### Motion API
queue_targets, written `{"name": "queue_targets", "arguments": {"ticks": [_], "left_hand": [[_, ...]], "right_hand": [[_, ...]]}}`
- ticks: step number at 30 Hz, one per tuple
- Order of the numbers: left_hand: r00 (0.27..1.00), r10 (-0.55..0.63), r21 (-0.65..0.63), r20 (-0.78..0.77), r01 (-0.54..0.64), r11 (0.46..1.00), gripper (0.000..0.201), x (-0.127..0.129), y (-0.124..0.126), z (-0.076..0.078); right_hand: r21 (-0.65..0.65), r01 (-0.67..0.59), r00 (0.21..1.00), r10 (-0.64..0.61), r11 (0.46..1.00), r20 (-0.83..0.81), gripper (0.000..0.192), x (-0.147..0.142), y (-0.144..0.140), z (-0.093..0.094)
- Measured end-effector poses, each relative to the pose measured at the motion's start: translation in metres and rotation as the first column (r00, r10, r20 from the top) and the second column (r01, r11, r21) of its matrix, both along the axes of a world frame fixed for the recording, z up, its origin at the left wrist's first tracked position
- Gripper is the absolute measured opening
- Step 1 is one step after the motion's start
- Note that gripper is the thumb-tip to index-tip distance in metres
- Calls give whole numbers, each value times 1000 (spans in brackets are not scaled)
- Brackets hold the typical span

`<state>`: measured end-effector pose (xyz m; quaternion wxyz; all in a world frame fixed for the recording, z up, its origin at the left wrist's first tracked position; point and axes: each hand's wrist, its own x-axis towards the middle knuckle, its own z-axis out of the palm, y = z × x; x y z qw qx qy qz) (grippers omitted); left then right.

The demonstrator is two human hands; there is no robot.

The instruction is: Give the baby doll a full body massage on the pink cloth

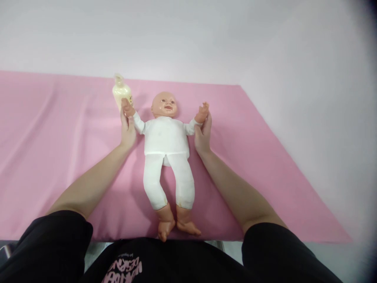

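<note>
A baby doll (167,137) in a white top and white trousers lies on its back on a pink sheet (59,149), head away from me and feet at the near edge. My left hand (127,129) holds the doll's raised arm on the left side, fingers around the sleeve and wrist. My right hand (202,133) holds the doll's other raised arm in the same way. A cream lotion bottle (121,92) stands just behind my left hand, partly hidden by the doll's hand.
The pink sheet covers a surface that ends at a pale wall (188,35) behind. Its right edge runs diagonally towards the near right corner. My black sleeves and shirt fill the bottom of the view.
</note>
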<state>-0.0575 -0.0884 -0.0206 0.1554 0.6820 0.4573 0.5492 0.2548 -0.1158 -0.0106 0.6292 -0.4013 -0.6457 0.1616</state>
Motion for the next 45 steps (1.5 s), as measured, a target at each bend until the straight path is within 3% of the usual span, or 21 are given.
{"name": "queue_targets", "arguments": {"ticks": [3, 6, 11, 19, 29, 36, 41, 45], "left_hand": [[1000, 17, 55, -24, -16, 998, 71, 12, -15, 14], [991, -77, 79, -108, 86, 993, 70, 17, -22, 20], [962, -112, 56, -249, 129, 990, 67, 14, -20, 14], [887, -130, 32, -443, 160, 987, 58, 16, -18, 10], [859, -154, 61, -489, 210, 976, 52, 18, -17, 7], [909, -147, 64, -391, 186, 981, 56, 17, -16, 4], [988, -109, 53, -106, 115, 992, 66, 14, -14, 4], [990, -72, -2, 117, 73, 997, 63, 11, -10, 5]], "right_hand": [[-34, -21, 997, 24, 999, 70, 65, -3, -6, 4], [-65, -40, 993, 47, 997, 106, 66, -2, -7, -2], [-64, -59, 983, 69, 996, 172, 59, -2, -7, -10], [-55, -41, 936, 58, 998, 348, 53, -5, -12, -5], [-38, -77, 892, 86, 996, 444, 61, -7, -12, -2], [-36, -76, 922, 83, 997, 379, 56, -5, -10, -8], [-30, -70, 973, 74, 997, 220, 58, -2, -4, -14], [16, -80, 993, 78, 997, 93, 63, -2, -1, -9]]}}
